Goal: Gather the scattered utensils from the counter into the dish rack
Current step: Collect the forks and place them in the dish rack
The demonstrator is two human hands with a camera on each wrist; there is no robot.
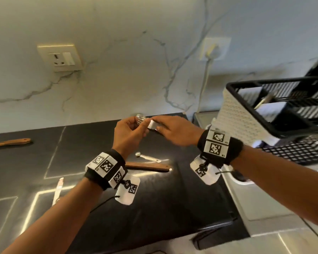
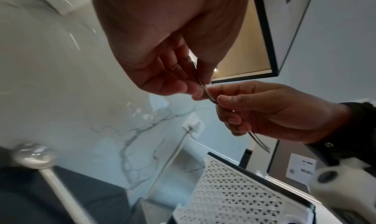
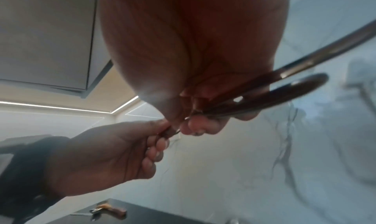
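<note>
The left hand [image 1: 129,133] pinches the bowl end of a metal spoon [image 1: 140,119] between thumb and curled fingertips, raised above the counter with its wrist at about 7 o'clock from the fingers. Directly at 3 o'clock of it, the right hand [image 1: 174,132] closes thumb and fingers on the handle end of the same utensil, the two hands nearly touching. In the left wrist view the thin curved metal handle [image 2: 207,94] runs from one pinch into the other, and a second curved metal strip [image 2: 260,141] sticks out below the right hand's curled fingers [image 2: 234,115]; whether it belongs to the same utensil or another cannot be told. The right wrist view shows two overlapping metal handles [image 3: 284,89] held in that hand. Below the hands, at 6 o'clock, a small metal spoon [image 1: 147,157] lies on the black counter [image 1: 92,143], just beside a wooden-handled utensil [image 1: 147,166]. A pale flat utensil [image 1: 57,189] lies at 8 o'clock, and a wooden spatula [image 1: 9,142] at 9 o'clock near the frame edge. The dish rack [image 1: 246,114], white lattice walls with a black rim, stands at 3 o'clock with a utensil [image 1: 264,102] already leaning in it. A wall socket [image 1: 60,58] sits at 11 o'clock on the marble backsplash [image 1: 136,61].
</note>
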